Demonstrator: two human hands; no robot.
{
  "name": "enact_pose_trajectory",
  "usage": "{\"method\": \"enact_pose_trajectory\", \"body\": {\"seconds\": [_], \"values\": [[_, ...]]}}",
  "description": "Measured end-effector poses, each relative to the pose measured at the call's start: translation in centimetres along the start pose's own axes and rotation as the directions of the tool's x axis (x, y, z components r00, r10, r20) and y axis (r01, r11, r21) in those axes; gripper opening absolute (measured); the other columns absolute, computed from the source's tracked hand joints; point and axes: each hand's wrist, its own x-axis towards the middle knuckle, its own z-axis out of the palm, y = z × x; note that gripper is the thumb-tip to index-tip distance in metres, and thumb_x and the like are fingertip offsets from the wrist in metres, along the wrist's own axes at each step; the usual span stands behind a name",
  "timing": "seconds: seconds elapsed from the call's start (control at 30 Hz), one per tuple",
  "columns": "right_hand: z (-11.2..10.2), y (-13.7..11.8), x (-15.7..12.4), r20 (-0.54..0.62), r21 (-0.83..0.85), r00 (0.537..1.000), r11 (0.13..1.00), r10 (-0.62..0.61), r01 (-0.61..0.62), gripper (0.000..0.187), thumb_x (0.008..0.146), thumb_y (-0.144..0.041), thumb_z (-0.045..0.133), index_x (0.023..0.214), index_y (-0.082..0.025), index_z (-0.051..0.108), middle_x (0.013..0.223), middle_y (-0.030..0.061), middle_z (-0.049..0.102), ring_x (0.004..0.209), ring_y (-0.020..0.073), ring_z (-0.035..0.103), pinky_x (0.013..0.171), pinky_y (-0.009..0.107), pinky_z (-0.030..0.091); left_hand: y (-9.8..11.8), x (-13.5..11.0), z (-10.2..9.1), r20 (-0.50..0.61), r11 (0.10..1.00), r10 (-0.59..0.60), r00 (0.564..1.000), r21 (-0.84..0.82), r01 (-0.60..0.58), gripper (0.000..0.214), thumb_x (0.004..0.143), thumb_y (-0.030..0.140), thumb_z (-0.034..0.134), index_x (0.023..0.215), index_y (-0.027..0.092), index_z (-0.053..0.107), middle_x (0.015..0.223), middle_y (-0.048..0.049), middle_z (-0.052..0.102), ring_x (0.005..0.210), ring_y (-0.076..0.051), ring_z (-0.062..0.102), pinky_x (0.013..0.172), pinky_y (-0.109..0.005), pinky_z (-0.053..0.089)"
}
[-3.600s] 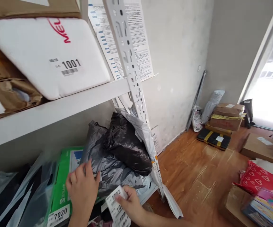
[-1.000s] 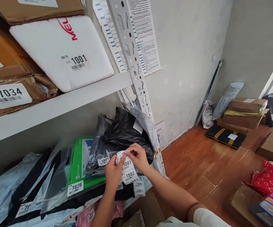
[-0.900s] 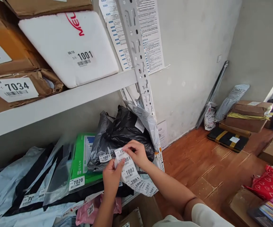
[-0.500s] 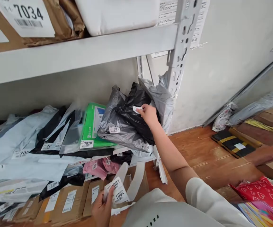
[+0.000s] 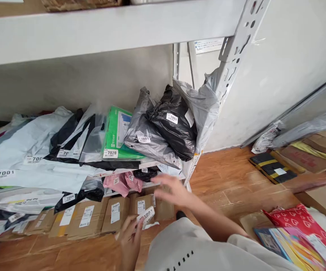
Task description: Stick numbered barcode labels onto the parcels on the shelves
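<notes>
My left hand (image 5: 130, 235) is closed around a strip of printed number labels (image 5: 146, 216), low in front of me; the top label reads 1001. My right hand (image 5: 170, 190) is raised just below the shelf edge, slightly blurred, with fingers apart and nothing seen in them. Above it on the shelf lies a black plastic parcel bag (image 5: 176, 131) bearing a label (image 5: 172, 118) that reads 1002. Beside that bag rests a grey parcel bag (image 5: 151, 145) with a 1001 label (image 5: 144, 139).
Left along the shelf are a green package (image 5: 113, 135) marked 7020 and white mailer bags (image 5: 52, 139). Cardboard boxes (image 5: 86, 214) stand beneath. A perforated metal post (image 5: 237, 60) rises at right. More parcels, including a red heart-patterned bag (image 5: 306, 229), lie on the floor.
My right hand has let go of the 1002 label, which now sticks to the black bag, and has drawn down toward my left hand. The view has tilted down.
</notes>
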Motion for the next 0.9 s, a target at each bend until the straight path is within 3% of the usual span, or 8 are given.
{"method": "enact_pose_trajectory", "body": {"seconds": [0.03,0.1,0.17,0.27,0.4,0.53,0.73,0.9], "values": [[2.0,-0.3,-2.5,0.167,0.042,0.986,0.999,0.027,-0.035,0.046,0.081,-0.043,0.067,0.122,-0.023,0.06,0.108,0.0079,0.067,0.097,0.0205,0.063,0.08,0.03,0.051,-0.2,-0.3,0.5,0.051,0.999,0.037,0.998,-0.026,-0.036,0.019,0.088,0.028,0.055,0.079,0.021,0.069,0.083,-0.0045,0.064,0.076,-0.016,0.06,0.065,-0.025,0.048],[5.3,-0.6,-7.0,0.248,0.059,0.957,0.983,0.153,-0.173,0.038,0.082,-0.044,0.066,0.112,-0.021,0.064,0.097,0.0066,0.069,0.088,0.0189,0.064,0.075,0.028,0.05,-0.4,-1.1,1.5,0.172,0.995,0.078,0.982,-0.068,-0.067,0.02,0.09,0.025,0.051,0.08,0.02,0.068,0.084,-0.005,0.063,0.078,-0.016,0.06,0.069,-0.025,0.047],[7.4,-0.6,-10.7,0.203,0.053,0.924,0.939,0.324,-0.341,0.025,0.089,-0.039,0.056,0.102,-0.02,0.067,0.087,0.0056,0.068,0.077,0.0167,0.062,0.068,0.026,0.047,-0.4,-2.0,2.5,0.278,0.993,0.091,0.956,-0.099,-0.066,0.022,0.092,0.025,0.049,0.079,0.019,0.067,0.08,-0.0045,0.061,0.077,-0.015,0.058,0.069,-0.025,0.045],[8.8,-0.1,-14.6,0.142,0.061,0.867,0.87,0.478,-0.49,0.023,0.092,-0.037,0.051,0.095,-0.021,0.067,0.084,0.0052,0.067,0.072,0.0162,0.059,0.064,0.026,0.045,-0.2,-3.4,3.8,0.387,0.986,0.056,0.92,-0.167,0.01,0.027,0.093,0.027,0.046,0.076,0.019,0.066,0.079,-0.0043,0.061,0.078,-0.015,0.056,0.071,-0.025,0.044],[9.7,-0.2,-18.0,-0.02,0.1,0.766,0.764,0.642,-0.637,0.025,0.087,-0.04,0.058,0.103,-0.021,0.064,0.086,0.0052,0.068,0.064,0.0147,0.055,0.059,0.027,0.042,0.2,-5.6,5.2,0.524,0.918,-0.112,0.844,-0.271,0.29,0.025,0.089,0.039,0.053,0.089,0.018,0.068,0.085,-0.0041,0.066,0.081,-0.016,0.058,0.073,-0.025,0.044],[10.5,-1.5,-20.8,-0.074,0.303,0.648,0.637,0.758,-0.709,0.026,0.084,-0.045,0.061,0.089,-0.02,0.06,0.068,-0.0003,0.059,0.057,0.0127,0.048,0.055,0.025,0.039,0.7,-8.5,5.6,0.568,0.849,-0.249,0.784,-0.262,0.459,0.036,0.09,0.046,0.05,0.074,0.017,0.063,0.065,0.0008,0.058,0.063,-0.012,0.05,0.06,-0.023,0.038],[10.8,-4.5,-24.5,-0.017,0.516,0.638,0.553,0.77,-0.654,0.028,0.081,-0.045,0.066,0.09,-0.019,0.062,0.069,-0.0014,0.058,0.06,0.0119,0.051,0.056,0.025,0.042,2.2,-13.3,4.7,0.484,0.903,-0.253,0.838,-0.194,0.384,0.039,0.09,0.045,0.049,0.062,0.019,0.045,0.059,0.0045,0.043,0.059,-0.01,0.04,0.058,-0.023,0.03],[11.2,-7.8,-28.9,0.0,0.575,0.656,0.536,0.755,-0.617,0.027,0.084,-0.045,0.062,0.092,-0.02,0.059,0.066,-0.0027,0.055,0.055,0.0109,0.05,0.051,0.023,0.041,4.6,-19.2,4.9,0.444,0.79,-0.38,0.812,-0.301,0.534,0.04,0.088,0.05,0.049,0.063,0.02,0.04,0.06,0.0051,0.041,0.058,-0.009,0.037,0.054,-0.022,0.03]]}}
